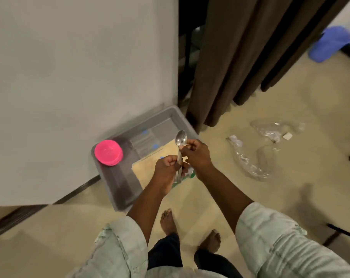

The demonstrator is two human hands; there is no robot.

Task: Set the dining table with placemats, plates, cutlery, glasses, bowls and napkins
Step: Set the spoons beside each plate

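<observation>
My left hand was curled round the handles of some cutlery, fingers closed tight on the metal, with a bit of green and white wrapping showing just under my fist. My right hand sat just beside it and a little higher, thumb and forefinger pinching the neck of a spoon right below its bowl. The spoon stood nearly upright between my two hands, its bowl poking up above my right fingertips and its handle running down into my left grip. How many pieces were in that bundle I could not tell.

Both hands hung over the near side of the grey tray, which lay on the floor against the white wall. A stack of pink bowls sat on the tray's left corner, well apart from the spoon. Something tan and flat lay inside the tray, beneath my hands. Right of the tray, brown curtains hung to the floor, and crumpled clear plastic lay further right. My bare feet stood just short of the tray.
</observation>
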